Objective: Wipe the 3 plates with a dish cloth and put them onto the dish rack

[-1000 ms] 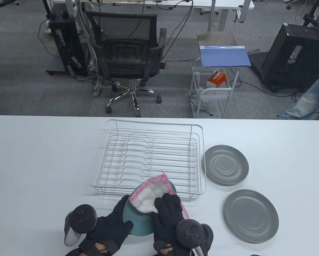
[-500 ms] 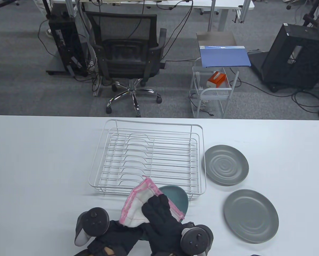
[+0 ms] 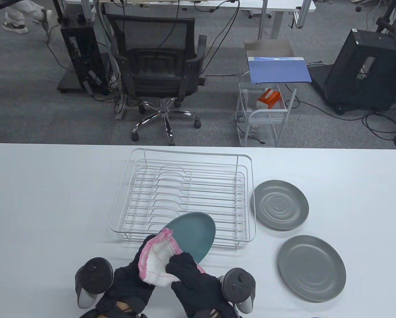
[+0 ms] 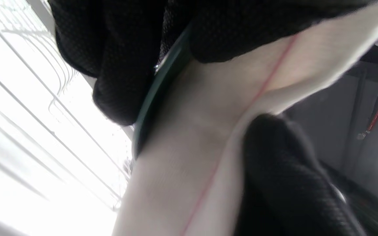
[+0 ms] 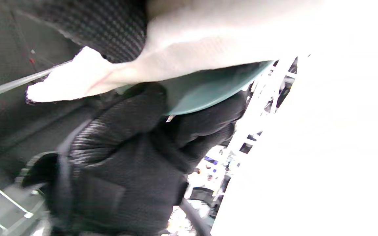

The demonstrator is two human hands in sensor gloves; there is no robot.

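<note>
Above the white bench's [image 3: 52, 198] near edge, my left hand [image 3: 131, 281] grips the round teal plate [image 3: 194, 235], tilted. My right hand [image 3: 191, 278] pinches the pink-edged white dish cloth [image 3: 154, 261] against it. The white wire dish rack [image 3: 184, 195] holds nothing; two grey plates [image 3: 280, 205] [image 3: 312, 268] lie beside it, unwiped I judge.

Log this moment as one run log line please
step: wiping first plate | left hand: holds teal plate | right hand: presses dish cloth on it | dish rack: no plates
</note>
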